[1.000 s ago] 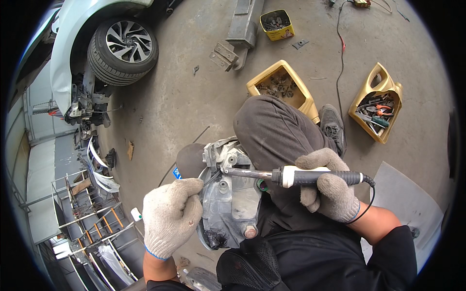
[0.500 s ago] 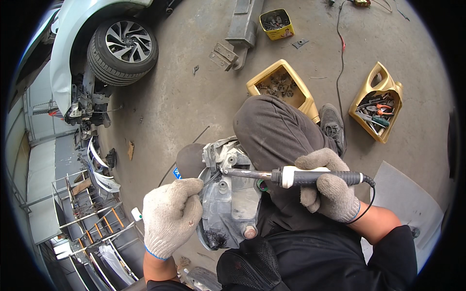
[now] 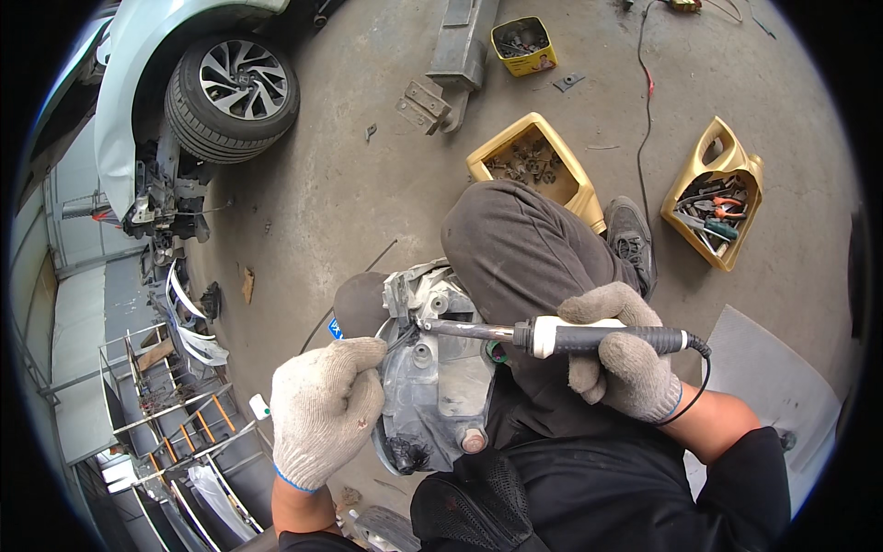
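A car headlight housing (image 3: 451, 396), grey and worn, lies against my lap, its mounting bracket (image 3: 432, 293) toward the top. My right hand (image 3: 625, 354), in a knitted glove, is closed around the black-and-white handle of a soldering iron (image 3: 474, 329). The iron's metal shaft points left, and its tip meets the housing near the bracket. On the left of the housing is my gloved left hand (image 3: 331, 405), thumb and forefinger pinched on a thin dark rod (image 3: 399, 340). That rod's end reaches close to the iron's tip; inside the fist it is hidden.
Two cut-open gold jugs stand beyond my knee, one with small hardware (image 3: 589, 198), another with hand tools (image 3: 690, 221). A yellow tin (image 3: 529, 63) and metal post (image 3: 460, 46) stand farther off. A car wheel (image 3: 244, 87) is upper left; racks (image 3: 175, 432) stand lower left.
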`<state>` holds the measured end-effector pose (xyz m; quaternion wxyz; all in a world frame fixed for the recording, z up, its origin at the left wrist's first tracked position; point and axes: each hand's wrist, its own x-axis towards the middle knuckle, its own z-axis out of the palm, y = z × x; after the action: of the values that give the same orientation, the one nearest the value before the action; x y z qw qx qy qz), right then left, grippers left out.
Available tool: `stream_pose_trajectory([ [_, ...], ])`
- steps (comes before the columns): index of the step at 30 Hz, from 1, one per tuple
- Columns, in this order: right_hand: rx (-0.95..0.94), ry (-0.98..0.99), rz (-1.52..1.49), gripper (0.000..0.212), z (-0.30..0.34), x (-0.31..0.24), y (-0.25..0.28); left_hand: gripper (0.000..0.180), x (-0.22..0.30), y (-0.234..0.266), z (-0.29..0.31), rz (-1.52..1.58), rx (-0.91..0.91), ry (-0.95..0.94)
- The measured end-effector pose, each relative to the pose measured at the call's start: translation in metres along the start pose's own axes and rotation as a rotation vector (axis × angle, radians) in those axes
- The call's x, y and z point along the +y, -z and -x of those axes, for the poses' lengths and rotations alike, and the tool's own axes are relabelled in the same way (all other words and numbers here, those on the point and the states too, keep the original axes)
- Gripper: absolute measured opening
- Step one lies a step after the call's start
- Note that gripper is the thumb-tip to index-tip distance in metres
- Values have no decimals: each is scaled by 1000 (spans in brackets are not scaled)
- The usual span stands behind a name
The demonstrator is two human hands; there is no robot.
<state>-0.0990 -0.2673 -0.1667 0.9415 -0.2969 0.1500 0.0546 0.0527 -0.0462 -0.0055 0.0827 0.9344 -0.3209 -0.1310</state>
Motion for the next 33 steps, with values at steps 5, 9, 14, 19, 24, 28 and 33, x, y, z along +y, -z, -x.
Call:
stream_pose_trajectory([
  [5, 6, -10, -5, 50, 0, -1, -1, 19, -1, -2, -1, 10, 18, -19],
  [9, 6, -35, -3, 50, 0, -5, -1, 19, 1, 0, 0, 10, 15, -1],
  [14, 3, -26, -6, 50, 1, -1, 1, 19, 1, -2, -2, 17, 12, 7],
  [19, 12, -31, 6, 50, 1, -4, -2, 19, 0, -2, -1, 11, 23, -3],
  [24, 7, -17, 23, 50, 0, -3, -1, 19, 1, -1, -1, 17, 15, 13],
  [28, -7, -22, 29, 50, 0, -3, 0, 18, 2, -1, -1, 15, 11, 25],
  [33, -58, -38, 12, 49, -3, 0, 7, 18, 1, -2, -1, 19, 15, 21],
])
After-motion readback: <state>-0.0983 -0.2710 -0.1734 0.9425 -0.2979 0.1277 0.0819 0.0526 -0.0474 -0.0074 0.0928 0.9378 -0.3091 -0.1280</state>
